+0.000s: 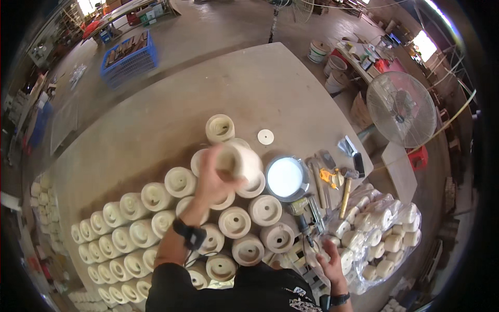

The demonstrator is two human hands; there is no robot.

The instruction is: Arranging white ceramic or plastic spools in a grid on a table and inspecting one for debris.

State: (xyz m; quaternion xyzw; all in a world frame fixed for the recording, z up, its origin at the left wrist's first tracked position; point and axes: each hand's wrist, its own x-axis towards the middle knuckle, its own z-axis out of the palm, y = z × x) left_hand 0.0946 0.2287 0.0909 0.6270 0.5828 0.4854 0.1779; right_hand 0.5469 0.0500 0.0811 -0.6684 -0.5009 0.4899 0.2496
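My left hand (212, 179) is wrapped round a pale hollow cylinder (248, 165), lifted above the table and slightly blurred. Under and around it stand rows of similar cream cylinders (235, 222), each with a round recess and a small hole in its floor. One cylinder (220, 128) stands at the far end of the group, with a flat pale disc (265, 137) lying to its right. My right hand (332, 261) has its fingers apart and holds nothing. It is beside a clear plastic bag (387, 213) full of small pale cylinders.
A round tub of white liquid (286, 178) stands right of the cylinders. Beside it lie a hammer (345, 198), an orange tool (328, 178) and a brush (357, 158). A large fan (401, 109) stands past the table's right edge. A blue crate (129, 60) is on the floor at far left.
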